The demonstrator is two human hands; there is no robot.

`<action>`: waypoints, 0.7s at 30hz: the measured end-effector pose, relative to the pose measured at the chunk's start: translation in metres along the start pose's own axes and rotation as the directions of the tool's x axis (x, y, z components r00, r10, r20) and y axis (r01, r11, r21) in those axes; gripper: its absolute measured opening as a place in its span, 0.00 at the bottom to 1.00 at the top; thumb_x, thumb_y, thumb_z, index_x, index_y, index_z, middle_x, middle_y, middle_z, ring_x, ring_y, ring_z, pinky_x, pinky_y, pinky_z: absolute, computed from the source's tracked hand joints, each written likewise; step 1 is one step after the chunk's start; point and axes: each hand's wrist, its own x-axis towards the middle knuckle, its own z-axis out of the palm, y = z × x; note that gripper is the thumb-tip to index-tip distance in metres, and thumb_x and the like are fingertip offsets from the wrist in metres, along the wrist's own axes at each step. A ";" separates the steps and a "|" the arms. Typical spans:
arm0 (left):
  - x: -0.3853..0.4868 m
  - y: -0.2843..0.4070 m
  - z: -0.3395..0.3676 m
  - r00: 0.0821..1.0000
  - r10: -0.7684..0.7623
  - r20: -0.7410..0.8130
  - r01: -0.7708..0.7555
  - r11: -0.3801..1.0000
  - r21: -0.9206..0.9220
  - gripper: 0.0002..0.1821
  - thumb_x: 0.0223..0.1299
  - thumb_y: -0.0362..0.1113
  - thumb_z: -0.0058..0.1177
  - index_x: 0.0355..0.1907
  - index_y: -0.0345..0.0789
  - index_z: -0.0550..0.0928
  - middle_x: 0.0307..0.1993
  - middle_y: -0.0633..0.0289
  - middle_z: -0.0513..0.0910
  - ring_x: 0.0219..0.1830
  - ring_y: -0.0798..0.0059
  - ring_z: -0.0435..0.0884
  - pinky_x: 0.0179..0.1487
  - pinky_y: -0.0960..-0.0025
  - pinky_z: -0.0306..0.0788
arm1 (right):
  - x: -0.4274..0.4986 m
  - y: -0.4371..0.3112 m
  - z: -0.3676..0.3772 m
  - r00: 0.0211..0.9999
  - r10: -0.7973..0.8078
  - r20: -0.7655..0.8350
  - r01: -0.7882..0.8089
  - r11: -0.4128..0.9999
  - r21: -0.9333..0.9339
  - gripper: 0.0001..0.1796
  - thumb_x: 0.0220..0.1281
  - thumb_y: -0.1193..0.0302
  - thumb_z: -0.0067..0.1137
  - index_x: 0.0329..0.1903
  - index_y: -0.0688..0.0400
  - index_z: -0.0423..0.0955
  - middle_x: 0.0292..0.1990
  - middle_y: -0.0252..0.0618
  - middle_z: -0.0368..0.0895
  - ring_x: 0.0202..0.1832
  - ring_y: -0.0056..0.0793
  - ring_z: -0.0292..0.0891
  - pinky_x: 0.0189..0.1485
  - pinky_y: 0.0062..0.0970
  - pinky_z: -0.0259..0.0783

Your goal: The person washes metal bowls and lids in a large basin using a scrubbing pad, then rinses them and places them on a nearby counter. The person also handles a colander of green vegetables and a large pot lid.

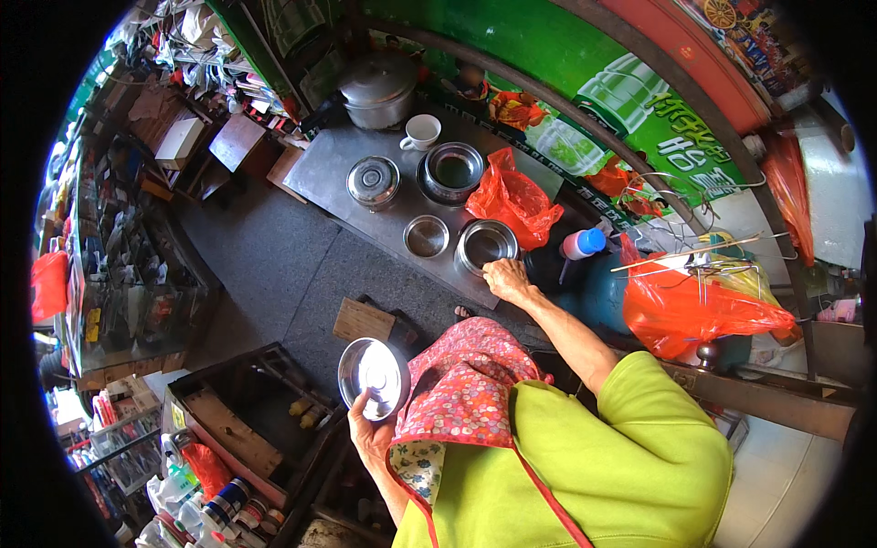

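Observation:
My left hand (pixel 370 431) holds a shiny stainless steel bowl (pixel 370 370) by its rim, thumb on the inner side, beside the floral apron. At the table's near right part, my right hand (pixel 508 279) has its fingers curled at the near rim of a second steel bowl (pixel 486 240); the fingertips are partly hidden. A small shallow steel bowl (pixel 426 237) stands to the left of that one. Behind them are a larger steel basin with a bowl nested in it (pixel 453 169), a lidded steel container (pixel 373 181) and a crumpled red plastic bag (pixel 510 195).
The metal table (pixel 315 164) also bears a white mug (pixel 421 131) and a large lidded aluminium pot (pixel 379 92). A blue-capped bottle (pixel 582 243) and a hanging red bag (pixel 692 308) are at right. A wooden stool (pixel 363 320) stands on the floor, near an open wooden drawer (pixel 233 425).

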 end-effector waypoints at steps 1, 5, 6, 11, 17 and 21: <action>-0.001 0.000 0.001 1.000 -0.009 0.007 0.009 1.000 -0.004 0.28 0.50 0.28 0.62 0.58 0.35 0.74 0.52 0.57 0.81 0.53 0.60 0.80 0.56 0.50 0.76 | 0.002 0.001 0.000 1.000 -0.007 0.029 0.007 1.000 -0.010 0.10 0.61 0.66 0.53 0.30 0.56 0.80 0.31 0.48 0.84 0.37 0.51 0.81 0.40 0.48 0.74; -0.001 0.006 0.006 0.999 -0.031 0.044 0.031 1.000 -0.005 0.27 0.51 0.27 0.60 0.57 0.34 0.74 0.51 0.56 0.81 0.53 0.59 0.80 0.59 0.48 0.74 | 0.007 0.001 0.003 1.000 -0.004 0.007 0.004 0.999 -0.044 0.09 0.60 0.66 0.54 0.29 0.56 0.80 0.30 0.49 0.83 0.37 0.51 0.81 0.40 0.47 0.75; -0.001 0.008 0.007 1.000 -0.012 0.029 0.012 1.000 0.001 0.26 0.51 0.27 0.60 0.57 0.34 0.74 0.51 0.56 0.81 0.53 0.59 0.80 0.59 0.48 0.73 | 0.007 0.001 0.004 1.000 -0.001 -0.001 0.001 1.000 -0.031 0.09 0.59 0.66 0.55 0.29 0.56 0.80 0.29 0.49 0.83 0.36 0.52 0.81 0.39 0.48 0.74; 0.002 0.013 0.007 0.997 0.047 0.059 -0.050 0.998 0.048 0.26 0.50 0.27 0.60 0.55 0.33 0.75 0.49 0.56 0.82 0.53 0.59 0.80 0.59 0.47 0.72 | 0.009 -0.001 0.004 1.000 -0.003 -0.014 0.003 1.000 0.012 0.09 0.59 0.66 0.54 0.29 0.56 0.79 0.28 0.50 0.82 0.35 0.52 0.81 0.39 0.48 0.74; 0.007 0.022 0.008 0.995 -0.072 0.065 0.070 0.997 0.034 0.22 0.49 0.26 0.62 0.51 0.33 0.78 0.46 0.57 0.83 0.51 0.60 0.81 0.59 0.46 0.72 | 0.005 -0.006 -0.004 0.994 0.104 0.033 -0.106 0.992 0.066 0.11 0.58 0.66 0.53 0.36 0.59 0.79 0.33 0.52 0.83 0.39 0.52 0.80 0.43 0.47 0.74; 0.007 0.022 0.019 0.999 -0.043 0.028 0.043 0.999 0.012 0.22 0.49 0.24 0.60 0.51 0.33 0.78 0.46 0.57 0.83 0.49 0.62 0.82 0.58 0.50 0.75 | -0.001 -0.036 -0.013 0.989 0.106 -0.104 -0.090 0.985 0.150 0.18 0.57 0.66 0.56 0.49 0.62 0.77 0.40 0.51 0.84 0.45 0.48 0.81 0.47 0.43 0.75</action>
